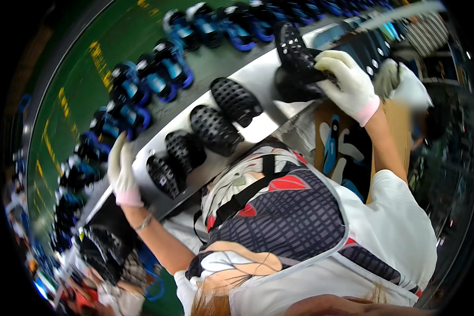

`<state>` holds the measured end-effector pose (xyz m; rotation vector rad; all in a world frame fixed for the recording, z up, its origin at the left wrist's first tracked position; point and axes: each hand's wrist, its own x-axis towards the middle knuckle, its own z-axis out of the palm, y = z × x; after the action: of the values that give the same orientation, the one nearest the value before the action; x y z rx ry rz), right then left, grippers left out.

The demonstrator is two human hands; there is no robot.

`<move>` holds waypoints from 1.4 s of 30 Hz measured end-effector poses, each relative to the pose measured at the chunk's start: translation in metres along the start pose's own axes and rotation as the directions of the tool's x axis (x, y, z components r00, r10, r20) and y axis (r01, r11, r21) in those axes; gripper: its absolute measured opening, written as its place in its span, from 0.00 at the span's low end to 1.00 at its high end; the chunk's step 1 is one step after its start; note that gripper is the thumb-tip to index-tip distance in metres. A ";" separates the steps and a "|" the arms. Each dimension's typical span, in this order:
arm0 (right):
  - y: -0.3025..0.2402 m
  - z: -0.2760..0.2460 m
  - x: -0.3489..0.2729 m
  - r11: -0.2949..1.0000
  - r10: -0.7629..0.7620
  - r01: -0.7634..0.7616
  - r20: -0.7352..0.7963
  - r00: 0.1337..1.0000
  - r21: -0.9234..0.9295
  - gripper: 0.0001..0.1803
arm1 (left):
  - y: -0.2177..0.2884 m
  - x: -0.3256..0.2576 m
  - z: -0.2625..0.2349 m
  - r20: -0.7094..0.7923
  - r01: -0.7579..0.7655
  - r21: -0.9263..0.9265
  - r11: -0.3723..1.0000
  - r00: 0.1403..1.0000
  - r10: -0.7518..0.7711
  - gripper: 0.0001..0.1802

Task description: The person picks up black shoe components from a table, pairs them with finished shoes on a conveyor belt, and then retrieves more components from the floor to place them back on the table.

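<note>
head view, right grip (347, 84) clasping black perforated shoe (295, 58), left grip (122, 168) empty

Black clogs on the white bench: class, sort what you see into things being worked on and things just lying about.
Being worked on:
- black clog gripped in the right hand
- four black clogs in a row on the white bench, left hand at its edge

Lying about:
- blue shoes on the green belt
- cardboard box with insoles
</note>
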<state>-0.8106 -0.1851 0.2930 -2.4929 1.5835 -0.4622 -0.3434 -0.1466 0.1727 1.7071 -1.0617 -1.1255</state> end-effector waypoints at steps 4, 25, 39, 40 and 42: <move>-0.067 0.046 0.062 0.939 -0.216 0.193 0.051 0.975 0.286 0.16 | 0.057 -0.012 0.040 0.259 0.023 -0.172 0.985 0.966 0.023 0.23; 0.015 -0.012 -0.031 0.962 0.241 -0.249 -0.080 0.967 -0.109 0.18 | 0.055 -0.008 0.101 0.303 0.293 -0.867 0.403 0.952 -0.039 0.07; 0.062 0.025 -0.067 0.915 0.376 -0.320 0.228 0.898 -0.246 0.20 | 0.035 -0.023 0.101 0.398 0.312 -0.777 0.547 0.917 0.043 0.08; 0.057 0.023 -0.062 0.914 0.387 -0.352 0.173 0.906 -0.200 0.20 | 0.033 -0.022 0.103 0.401 0.310 -0.779 0.546 0.915 0.053 0.08; 0.038 0.026 -0.045 0.928 0.365 -0.358 0.069 0.928 -0.103 0.20 | 0.032 -0.025 0.104 0.401 0.271 -0.804 0.529 0.904 0.147 0.09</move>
<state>-0.8521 -0.1617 0.2493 -2.1668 2.0073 -0.2311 -0.4546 -0.1519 0.1805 0.6961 -0.4789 -1.7475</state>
